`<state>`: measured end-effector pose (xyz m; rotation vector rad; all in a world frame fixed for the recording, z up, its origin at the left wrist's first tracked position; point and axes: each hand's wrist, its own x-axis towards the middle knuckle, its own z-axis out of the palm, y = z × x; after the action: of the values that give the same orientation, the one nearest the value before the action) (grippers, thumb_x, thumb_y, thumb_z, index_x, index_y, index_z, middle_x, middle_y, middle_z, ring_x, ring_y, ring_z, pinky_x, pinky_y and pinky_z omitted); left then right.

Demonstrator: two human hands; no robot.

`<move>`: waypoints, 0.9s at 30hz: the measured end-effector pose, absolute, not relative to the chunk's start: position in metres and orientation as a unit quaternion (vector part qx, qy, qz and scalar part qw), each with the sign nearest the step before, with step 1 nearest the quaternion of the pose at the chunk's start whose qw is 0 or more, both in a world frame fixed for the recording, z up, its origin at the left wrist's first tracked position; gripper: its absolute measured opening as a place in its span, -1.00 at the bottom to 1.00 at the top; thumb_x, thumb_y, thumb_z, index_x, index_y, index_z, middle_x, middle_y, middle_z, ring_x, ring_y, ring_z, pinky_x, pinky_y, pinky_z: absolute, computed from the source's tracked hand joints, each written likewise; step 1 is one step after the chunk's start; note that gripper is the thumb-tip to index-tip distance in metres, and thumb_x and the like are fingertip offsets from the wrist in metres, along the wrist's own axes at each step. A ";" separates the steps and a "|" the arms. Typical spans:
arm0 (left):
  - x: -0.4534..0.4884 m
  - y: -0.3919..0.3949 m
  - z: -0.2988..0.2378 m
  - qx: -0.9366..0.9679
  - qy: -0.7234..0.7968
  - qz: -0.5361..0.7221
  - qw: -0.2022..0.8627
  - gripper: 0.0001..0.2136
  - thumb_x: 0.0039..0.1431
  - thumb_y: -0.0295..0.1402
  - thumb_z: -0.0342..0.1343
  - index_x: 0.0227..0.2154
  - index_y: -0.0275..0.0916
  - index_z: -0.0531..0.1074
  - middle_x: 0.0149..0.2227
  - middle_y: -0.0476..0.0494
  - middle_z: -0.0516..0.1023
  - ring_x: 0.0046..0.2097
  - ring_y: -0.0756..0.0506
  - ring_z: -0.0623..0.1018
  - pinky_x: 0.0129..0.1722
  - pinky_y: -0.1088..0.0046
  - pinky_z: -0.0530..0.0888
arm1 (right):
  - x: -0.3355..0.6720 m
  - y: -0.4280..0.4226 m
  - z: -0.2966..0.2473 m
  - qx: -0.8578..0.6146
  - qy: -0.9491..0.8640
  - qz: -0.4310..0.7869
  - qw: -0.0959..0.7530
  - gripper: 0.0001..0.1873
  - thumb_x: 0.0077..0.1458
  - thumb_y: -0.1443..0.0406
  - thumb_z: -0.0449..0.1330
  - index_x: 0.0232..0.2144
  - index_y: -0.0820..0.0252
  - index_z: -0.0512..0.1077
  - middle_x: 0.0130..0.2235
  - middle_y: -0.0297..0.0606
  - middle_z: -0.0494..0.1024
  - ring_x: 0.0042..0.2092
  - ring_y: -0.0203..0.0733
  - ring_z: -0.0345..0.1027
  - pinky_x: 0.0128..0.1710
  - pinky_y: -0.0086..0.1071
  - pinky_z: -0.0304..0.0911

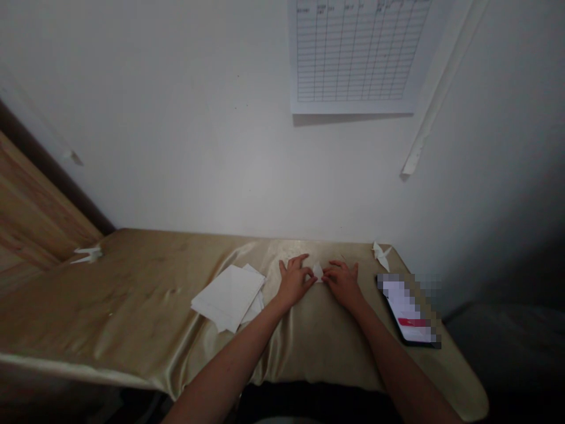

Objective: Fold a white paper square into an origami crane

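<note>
A small folded piece of white paper (318,272) with a pointed top lies on the cloth-covered table between my hands. My left hand (295,278) pinches its left edge between thumb and index finger, the other fingers raised and spread. On the opposite edge, my right hand (342,281) grips the paper with its fingertips. Left of my left hand rests a loose stack of white paper sheets (232,294). A folded paper crane (381,256) sits beyond my right hand, at the table's far right corner.
A phone (406,312), partly blurred out, lies right of my right forearm. Another white folded paper figure (89,254) is at the far left. The gold satin cloth (132,294) has wrinkles. Behind the table stands a white wall (176,129) with a printed chart (357,59).
</note>
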<state>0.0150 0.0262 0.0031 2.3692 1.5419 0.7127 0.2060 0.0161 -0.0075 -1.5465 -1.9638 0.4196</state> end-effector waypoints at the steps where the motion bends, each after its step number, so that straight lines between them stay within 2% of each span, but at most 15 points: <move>1: 0.015 0.027 0.003 0.803 0.532 0.243 0.115 -0.91 0.17 -0.24 0.26 -0.31 -0.09 0.58 0.34 -0.11 0.23 0.33 -0.29 0.20 0.27 -0.39 -0.16 | 0.206 0.016 -0.007 -0.584 -0.738 0.158 0.299 -0.77 0.18 0.24 0.10 -0.32 0.03 0.59 -0.05 -0.19 0.63 0.23 0.07 0.22 0.22 0.46 -0.64; 9: 0.018 0.028 0.002 0.777 0.566 0.240 0.136 -0.91 0.13 -0.23 0.30 -0.33 -0.07 0.60 0.39 -0.08 0.12 0.37 -0.34 0.11 0.25 -0.41 -0.13 | 0.204 0.015 -0.005 -0.590 -0.733 0.152 0.303 -0.78 0.18 0.23 0.12 -0.35 0.02 0.58 -0.06 -0.24 0.63 0.21 0.06 0.24 0.23 0.45 -0.61; 18: 0.019 0.028 0.004 0.775 0.570 0.234 0.139 -0.91 0.11 -0.23 0.31 -0.33 -0.06 0.60 0.38 -0.08 0.13 0.37 -0.32 0.10 0.25 -0.42 -0.13 | 0.201 0.015 -0.004 -0.591 -0.735 0.144 0.300 -0.81 0.15 0.24 0.14 -0.36 0.04 0.58 -0.10 -0.23 0.64 0.20 0.07 0.25 0.23 0.45 -0.61; 27: 0.018 0.029 0.001 0.779 0.569 0.225 0.135 -0.88 0.11 -0.20 0.31 -0.34 -0.08 0.57 0.38 -0.08 0.13 0.38 -0.33 0.09 0.25 -0.42 -0.15 | 0.200 0.016 -0.002 -0.577 -0.740 0.164 0.305 -0.82 0.13 0.28 0.12 -0.38 0.09 0.53 -0.08 -0.22 0.62 0.24 0.04 0.23 0.24 0.41 -0.69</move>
<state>0.0175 0.0287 0.0012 2.2572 1.6487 0.6522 0.2003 0.0158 -0.0025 -1.5284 -1.9590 0.4350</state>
